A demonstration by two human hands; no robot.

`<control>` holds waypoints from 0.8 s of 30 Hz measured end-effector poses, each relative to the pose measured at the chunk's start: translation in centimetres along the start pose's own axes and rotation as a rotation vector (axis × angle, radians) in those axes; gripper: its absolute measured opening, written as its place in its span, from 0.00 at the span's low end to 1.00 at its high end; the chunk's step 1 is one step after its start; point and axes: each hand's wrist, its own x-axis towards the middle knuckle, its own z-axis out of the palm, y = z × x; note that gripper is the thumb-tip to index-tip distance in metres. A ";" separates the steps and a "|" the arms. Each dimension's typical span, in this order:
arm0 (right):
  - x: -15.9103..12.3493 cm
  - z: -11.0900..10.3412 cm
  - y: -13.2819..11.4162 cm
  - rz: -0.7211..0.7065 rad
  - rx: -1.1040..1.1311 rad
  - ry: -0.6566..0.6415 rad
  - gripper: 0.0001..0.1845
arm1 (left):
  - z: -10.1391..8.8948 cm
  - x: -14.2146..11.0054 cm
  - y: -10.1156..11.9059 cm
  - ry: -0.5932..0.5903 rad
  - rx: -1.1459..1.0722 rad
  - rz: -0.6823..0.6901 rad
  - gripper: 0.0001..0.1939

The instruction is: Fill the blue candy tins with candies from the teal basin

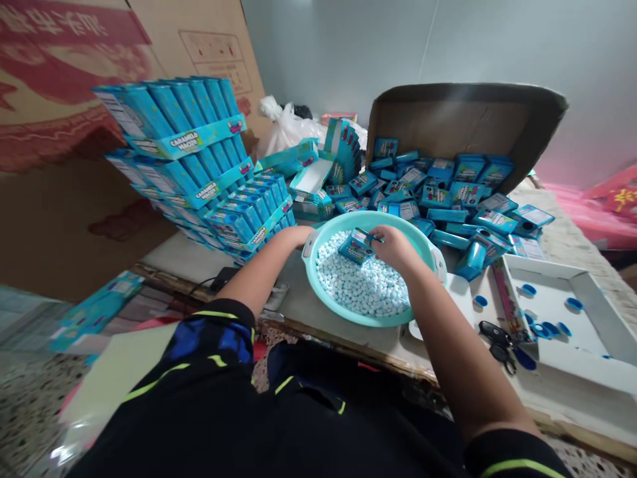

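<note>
A turquoise basin (318, 292) full of small white and pale blue candies (368, 289) stands at the table's front edge. Over the candies, my right hand (391, 244) pinches a small blue candy box (356, 245) by its right end; the box is tilted. At the basin's left side is my left hand (300, 236), its fingers hidden behind the rim and a stack of cartons. Behind the basin lies a heap of similar blue boxes (442, 192), some flat and some on edge.
Display trays packed with blue boxes (184, 143) are stacked high on the left. An open brown carton (462, 119) stands behind the heap. On the right are a white tray (592, 318) with several blue caps (551, 328) and dark-handled scissors (497, 342). A large cardboard box (60, 219) rises far left.
</note>
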 end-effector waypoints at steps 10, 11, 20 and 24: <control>-0.1 -0.5 -0.1 -0.043 -0.092 -0.002 0.14 | -8.5 -5.4 5.1 0.507 0.563 0.166 0.09; -0.2 -0.5 -0.1 -0.038 -0.089 -0.006 0.14 | -9.4 -6.4 6.1 0.579 0.613 0.192 0.10; -0.5 -0.5 0.1 -0.059 -0.066 -0.028 0.17 | -12.8 -15.4 3.9 0.967 0.669 -0.035 0.20; -0.6 -0.5 -0.1 -0.062 -0.067 -0.046 0.17 | -11.0 -15.1 -0.8 0.672 0.651 -0.113 0.19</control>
